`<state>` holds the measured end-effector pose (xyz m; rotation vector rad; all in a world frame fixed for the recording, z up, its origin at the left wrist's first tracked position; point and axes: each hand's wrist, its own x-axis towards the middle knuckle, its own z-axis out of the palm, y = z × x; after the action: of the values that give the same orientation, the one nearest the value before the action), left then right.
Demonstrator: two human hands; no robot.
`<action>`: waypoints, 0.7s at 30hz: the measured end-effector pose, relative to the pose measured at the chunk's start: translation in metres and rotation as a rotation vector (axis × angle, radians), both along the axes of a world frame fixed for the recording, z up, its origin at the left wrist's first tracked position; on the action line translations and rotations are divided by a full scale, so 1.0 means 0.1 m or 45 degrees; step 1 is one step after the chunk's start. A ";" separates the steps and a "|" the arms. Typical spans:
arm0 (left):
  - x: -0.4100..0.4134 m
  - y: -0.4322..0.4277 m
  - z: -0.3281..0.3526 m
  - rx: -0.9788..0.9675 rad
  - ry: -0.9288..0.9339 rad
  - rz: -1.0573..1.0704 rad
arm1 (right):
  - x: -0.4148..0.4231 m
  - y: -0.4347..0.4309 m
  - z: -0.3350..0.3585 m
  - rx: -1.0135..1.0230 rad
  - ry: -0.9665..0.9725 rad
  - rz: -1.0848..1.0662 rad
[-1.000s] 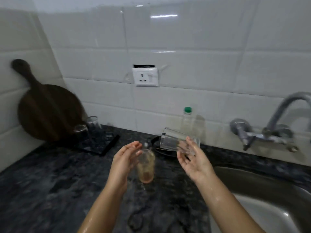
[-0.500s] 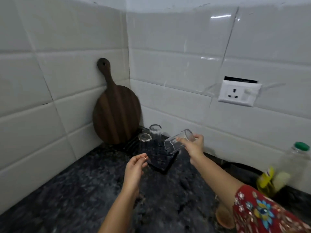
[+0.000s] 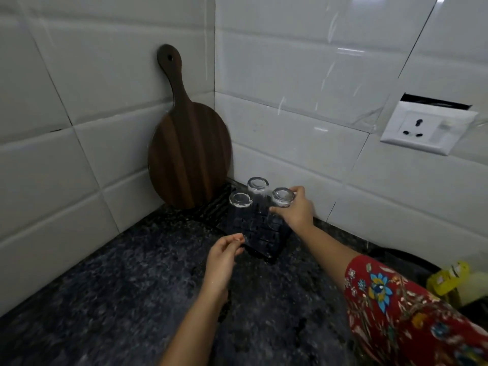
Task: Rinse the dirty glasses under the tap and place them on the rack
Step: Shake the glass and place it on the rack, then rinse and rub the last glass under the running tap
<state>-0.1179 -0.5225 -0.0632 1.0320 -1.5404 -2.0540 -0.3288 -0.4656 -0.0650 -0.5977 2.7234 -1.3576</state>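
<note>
Dark speckled stone counter (image 3: 126, 286) in a white-tiled corner. Black rack (image 3: 260, 233) sits near the corner, a wooden board (image 3: 188, 154) leaning on the wall just left of it, a socket (image 3: 427, 128) on the wall up right. Three glasses upside down on the rack (clear, hard to see): right hand (image 3: 294, 211) wrapped around the right glass (image 3: 282, 198), two others (image 3: 248, 194) just left. Left hand (image 3: 224, 257) at the rack's front edge, fingers loosely curled, holding nothing. Counter bare in front of the rack; yellow bottle (image 3: 454, 281) well right.
</note>
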 end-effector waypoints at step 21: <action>-0.01 1.24 0.38 -0.035 0.155 -0.283 | 0.93 2.32 0.82 -0.466 -0.410 0.082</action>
<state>-0.1188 -0.3984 -0.0249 0.7391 -1.6793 -2.1892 -0.2359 -0.2338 0.0175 -0.4298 2.2065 -1.7740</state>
